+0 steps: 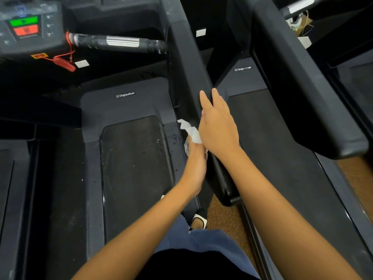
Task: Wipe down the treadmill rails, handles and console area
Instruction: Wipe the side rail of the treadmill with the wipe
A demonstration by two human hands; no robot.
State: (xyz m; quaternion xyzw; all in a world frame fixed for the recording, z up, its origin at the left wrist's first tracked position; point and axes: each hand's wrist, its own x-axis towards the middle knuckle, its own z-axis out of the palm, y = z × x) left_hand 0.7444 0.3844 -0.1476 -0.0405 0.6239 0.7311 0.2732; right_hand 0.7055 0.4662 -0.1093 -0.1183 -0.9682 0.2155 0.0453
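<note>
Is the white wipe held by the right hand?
No, the left hand holds the white wipe; the right hand rests flat on the rail.

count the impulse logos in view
2: one logo on the front cover left of the side rail, the other logo on the next treadmill's cover right of it. More may be hidden.

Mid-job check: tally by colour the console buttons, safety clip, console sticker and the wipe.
Green: 1, the green rectangular console button
Red: 2, the red rectangular console button and the red plastic safety clip
Yellow: 1, the yellow console sticker
White: 1, the crumpled white wipe
Total: 5
</note>
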